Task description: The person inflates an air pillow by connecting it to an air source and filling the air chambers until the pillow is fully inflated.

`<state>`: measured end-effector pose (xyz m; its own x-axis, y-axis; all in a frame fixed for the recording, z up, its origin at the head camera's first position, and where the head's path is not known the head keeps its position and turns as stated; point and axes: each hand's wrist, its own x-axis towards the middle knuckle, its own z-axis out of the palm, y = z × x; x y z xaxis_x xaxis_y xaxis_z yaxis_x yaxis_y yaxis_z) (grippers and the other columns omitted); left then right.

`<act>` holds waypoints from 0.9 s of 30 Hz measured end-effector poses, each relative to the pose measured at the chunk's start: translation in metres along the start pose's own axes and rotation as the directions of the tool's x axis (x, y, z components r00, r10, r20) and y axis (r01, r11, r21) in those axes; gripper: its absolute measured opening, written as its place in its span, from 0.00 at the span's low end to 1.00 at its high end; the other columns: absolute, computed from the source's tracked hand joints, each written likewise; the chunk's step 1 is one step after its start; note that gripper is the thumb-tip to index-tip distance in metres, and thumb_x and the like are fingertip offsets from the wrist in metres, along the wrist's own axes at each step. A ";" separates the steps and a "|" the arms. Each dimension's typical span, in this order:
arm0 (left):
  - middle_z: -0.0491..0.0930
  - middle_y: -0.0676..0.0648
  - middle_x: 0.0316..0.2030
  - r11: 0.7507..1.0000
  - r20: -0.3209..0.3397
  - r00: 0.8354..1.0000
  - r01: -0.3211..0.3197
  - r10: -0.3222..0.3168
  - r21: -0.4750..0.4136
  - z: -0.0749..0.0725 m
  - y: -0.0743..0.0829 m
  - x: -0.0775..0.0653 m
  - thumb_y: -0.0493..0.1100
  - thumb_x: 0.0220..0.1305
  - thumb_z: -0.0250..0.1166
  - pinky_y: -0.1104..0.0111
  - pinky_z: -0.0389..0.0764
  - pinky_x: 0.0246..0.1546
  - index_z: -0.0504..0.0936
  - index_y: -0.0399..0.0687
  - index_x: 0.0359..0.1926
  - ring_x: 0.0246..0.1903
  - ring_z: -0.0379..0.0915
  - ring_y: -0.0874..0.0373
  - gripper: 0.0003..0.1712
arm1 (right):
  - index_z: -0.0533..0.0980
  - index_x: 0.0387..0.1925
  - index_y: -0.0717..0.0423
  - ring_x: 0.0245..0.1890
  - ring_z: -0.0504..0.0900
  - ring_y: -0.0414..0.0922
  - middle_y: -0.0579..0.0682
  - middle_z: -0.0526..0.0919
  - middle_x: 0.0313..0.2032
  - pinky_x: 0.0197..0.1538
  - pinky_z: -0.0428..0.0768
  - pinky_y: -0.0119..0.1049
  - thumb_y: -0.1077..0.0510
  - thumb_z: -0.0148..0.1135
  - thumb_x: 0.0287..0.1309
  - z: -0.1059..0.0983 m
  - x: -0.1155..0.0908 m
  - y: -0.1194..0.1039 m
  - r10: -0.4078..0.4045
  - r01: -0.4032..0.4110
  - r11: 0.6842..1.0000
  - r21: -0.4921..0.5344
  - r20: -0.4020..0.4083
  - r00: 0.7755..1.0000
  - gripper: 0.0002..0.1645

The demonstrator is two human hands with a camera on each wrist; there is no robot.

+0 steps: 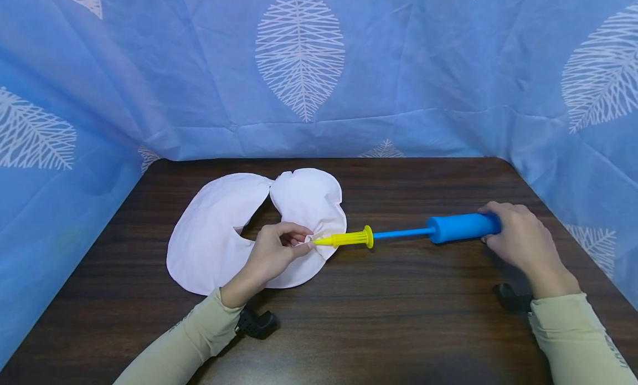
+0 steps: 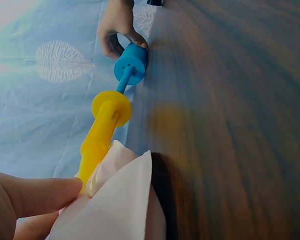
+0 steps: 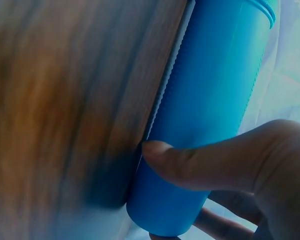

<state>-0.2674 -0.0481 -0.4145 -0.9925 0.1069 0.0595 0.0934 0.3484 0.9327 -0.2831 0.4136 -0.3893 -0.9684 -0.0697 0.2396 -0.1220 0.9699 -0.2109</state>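
A pale, U-shaped inflatable neck pillow point(image 1: 204, 230) lies on the table, puffed in places and creased near its valve. My left hand point(image 1: 271, 252) pinches the pillow at the valve, where the tip of a yellow nozzle point(image 1: 349, 239) enters. That nozzle belongs to a hand air pump with a blue rod point(image 1: 401, 234) drawn out of a blue barrel point(image 1: 463, 228). Around the barrel's far end, my right hand point(image 1: 523, 244) keeps its grip. In the right wrist view the thumb point(image 3: 190, 162) presses across the barrel. Bunched fabric point(image 2: 115, 200) hides part of the valve in the left wrist view.
The dark wood-grain table point(image 1: 399, 318) carries the pillow and pump. Blue cloth point(image 1: 423, 69) with white leaf prints hangs behind it and along both sides. A black wrist device point(image 1: 256, 324) sits below the left hand, another point(image 1: 510, 297) below the right.
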 end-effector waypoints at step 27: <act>0.89 0.46 0.34 1.000 0.017 1.000 0.007 -0.007 0.000 0.003 0.001 -0.002 0.31 0.58 0.79 0.73 0.76 0.34 0.93 0.42 0.44 0.32 0.77 0.57 0.13 | 0.82 0.63 0.55 0.64 0.78 0.68 0.66 0.83 0.63 0.58 0.78 0.74 0.61 0.81 0.56 0.013 -0.005 -0.085 -0.190 0.183 0.979 0.092 0.077 0.979 0.32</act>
<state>-0.2651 -0.0454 -0.4148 -0.9916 0.1202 0.0471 0.0866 0.3490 0.9331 -0.2711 0.3286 -0.3847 -0.9414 -0.2704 0.2017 -0.3164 0.9151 -0.2500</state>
